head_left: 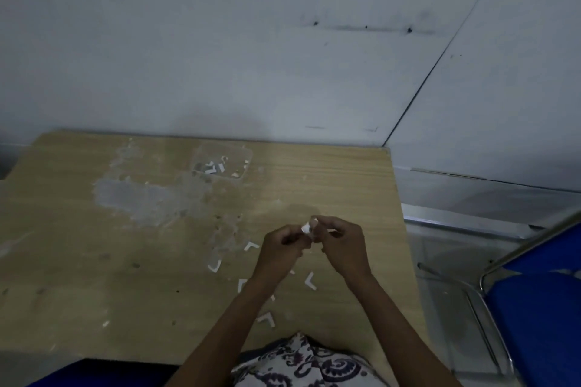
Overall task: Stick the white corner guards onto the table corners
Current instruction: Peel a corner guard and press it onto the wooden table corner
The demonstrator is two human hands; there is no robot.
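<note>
Both forearms reach forward over the worn wooden surface (94, 261), wrists bent inward so the hands meet above it. The left hand (279, 248) and right hand (342, 245), fingers curled, pinch a small white corner guard (306, 227) between their fingertips. More white L-shaped guards (311, 280) lie loose on the surface just below and left of the hands. Beyond the hands, a clear plastic tray (221, 163) holds white scraps. A blue chair (540, 308) stands off to the right hand's side.
</note>
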